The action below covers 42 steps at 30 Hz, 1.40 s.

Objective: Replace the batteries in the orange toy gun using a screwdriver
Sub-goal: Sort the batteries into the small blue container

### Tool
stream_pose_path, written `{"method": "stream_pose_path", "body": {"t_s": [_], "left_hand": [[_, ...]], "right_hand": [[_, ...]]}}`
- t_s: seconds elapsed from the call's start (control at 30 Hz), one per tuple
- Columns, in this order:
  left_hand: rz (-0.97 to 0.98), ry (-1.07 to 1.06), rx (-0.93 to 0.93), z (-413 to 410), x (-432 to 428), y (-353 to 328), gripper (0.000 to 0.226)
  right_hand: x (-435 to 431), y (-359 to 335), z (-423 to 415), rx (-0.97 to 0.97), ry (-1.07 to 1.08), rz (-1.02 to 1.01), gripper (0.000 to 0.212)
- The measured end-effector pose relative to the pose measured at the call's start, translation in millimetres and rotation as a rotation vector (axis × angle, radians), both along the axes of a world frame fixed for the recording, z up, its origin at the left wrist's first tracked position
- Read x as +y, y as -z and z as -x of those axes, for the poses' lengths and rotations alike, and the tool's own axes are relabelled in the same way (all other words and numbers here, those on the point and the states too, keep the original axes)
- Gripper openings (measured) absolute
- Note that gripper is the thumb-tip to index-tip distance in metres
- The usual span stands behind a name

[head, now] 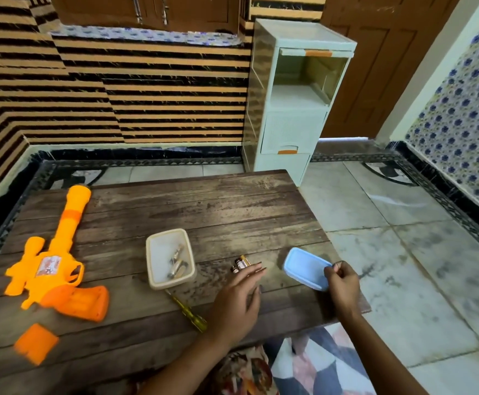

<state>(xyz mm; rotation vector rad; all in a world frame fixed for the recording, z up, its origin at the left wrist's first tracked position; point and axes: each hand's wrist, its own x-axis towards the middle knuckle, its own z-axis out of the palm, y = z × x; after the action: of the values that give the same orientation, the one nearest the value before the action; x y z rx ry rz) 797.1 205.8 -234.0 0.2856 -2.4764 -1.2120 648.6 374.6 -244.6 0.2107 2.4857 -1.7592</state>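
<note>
Small items in the cream rectangular plastic tub are too blurred to identify. Whether the curled fingers of the right hand pinch anything cannot be told.

Left hand stretches, fingers straight, toward loose batteries on the wooden table. Right hand curls at the blue lid edge.
</note>
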Motion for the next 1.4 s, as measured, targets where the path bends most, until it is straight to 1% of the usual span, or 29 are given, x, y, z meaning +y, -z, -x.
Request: {"method": "stream_pose_path", "body": {"t_s": [0.1, 0.13, 0.2, 0.27, 0.33, 0.37, 0.4, 0.43, 0.47, 0.5, 0.53, 0.57, 0.6, 0.67, 0.77, 0.87, 0.97, 1.07, 1.17, 1.3, 1.4], "left_hand": [[0.152, 0.137, -0.021, -1.2, 6.4, 0.7, 0.041], [0.232, 0.177, -0.022, -2.1, 8.1, 2.1, 0.042], [0.429, 0.264, -0.027, -3.0, 10.4, 5.6, 0.047], [0.602, 0.311, -0.072, -4.1, 14.2, 9.0, 0.056], [0.671, 0.323, -0.059, -6.7, 15.4, 14.0, 0.058], [0.681, 0.333, -0.036, -9.5, 15.4, 17.3, 0.055], [0.694, 0.333, -0.012, -11.9, 14.3, 21.6, 0.056], [0.717, 0.319, -0.004, -14.2, 12.3, 24.5, 0.060], [0.740, 0.306, 0.000, -16.7, 10.0, 27.1, 0.063], [0.755, 0.295, 0.008, -18.6, 7.5, 28.4, 0.061], [0.764, 0.284, 0.041, -19.7, 5.0, 29.8, 0.054], [0.764, 0.283, 0.064, -21.2, 3.9, 29.8, 0.044], [0.765, 0.284, 0.067, -21.5, 2.6, 29.6, 0.040], [0.771, 0.283, 0.046, -20.9, 3.1, 29.7, 0.047], [0.802, 0.278, 0.069, -19.2, 5.4, 31.6, 0.049], [0.864, 0.284, 0.102, -17.5, 8.2, 33.7, 0.047], [0.895, 0.305, 0.094, -14.6, 8.6, 35.4, 0.048], [0.912, 0.354, 0.081, -12.1, 4.5, 35.9, 0.056], [0.914, 0.383, 0.047, -12.3, 2.3, 31.9, 0.064], [0.893, 0.406, -0.002, -13.9, 3.3, 27.3, 0.064], [0.860, 0.377, -0.013, -14.7, 5.7, 26.3, 0.062]], "right_hand": [[11.7, 4.4, -20.7, 0.047, -0.140, -0.017, 0.033], [11.7, 4.8, -28.1, 0.050, -0.195, -0.008, 0.033], [7.8, 4.3, -40.6, 0.066, -0.327, 0.013, 0.024], [3.3, 5.5, -50.1, 0.062, -0.444, 0.021, 0.014], [-0.7, 9.6, -57.9, 0.043, -0.539, 0.008, 0.007], [-2.8, 9.3, -61.9, 0.036, -0.582, -0.021, 0.008], [-3.7, 9.0, -64.0, 0.021, -0.635, -0.046, 0.018], [-4.1, 6.0, -65.1, -0.003, -0.704, -0.050, 0.033], [-2.8, 4.3, -64.6, -0.039, -0.787, -0.045, 0.054], [-0.4, 4.5, -62.2, -0.061, -0.868, -0.060, 0.076], [1.1, 4.7, -60.0, -0.057, -0.945, -0.101, 0.092], [2.8, 7.4, -57.9, -0.020, -1.004, -0.164, 0.100], [3.2, 10.3, -57.2, 0.029, -1.029, -0.214, 0.101], [1.1, 14.9, -58.9, 0.100, -0.978, -0.253, 0.088], [-1.2, 20.3, -62.0, 0.174, -0.885, -0.240, 0.074], [-0.4, 23.0, -66.2, 0.192, -0.862, -0.232, 0.072], [-1.5, 23.6, -71.3, 0.177, -0.809, -0.210, 0.074], [-2.4, 24.2, -72.8, 0.188, -0.785, -0.200, 0.070], [-3.5, 22.0, -74.1, 0.207, -0.767, -0.226, 0.068], [-5.3, 19.5, -76.7, 0.223, -0.765, -0.232, 0.065], [-7.0, 18.7, -79.0, 0.213, -0.755, -0.217, 0.061]]}}
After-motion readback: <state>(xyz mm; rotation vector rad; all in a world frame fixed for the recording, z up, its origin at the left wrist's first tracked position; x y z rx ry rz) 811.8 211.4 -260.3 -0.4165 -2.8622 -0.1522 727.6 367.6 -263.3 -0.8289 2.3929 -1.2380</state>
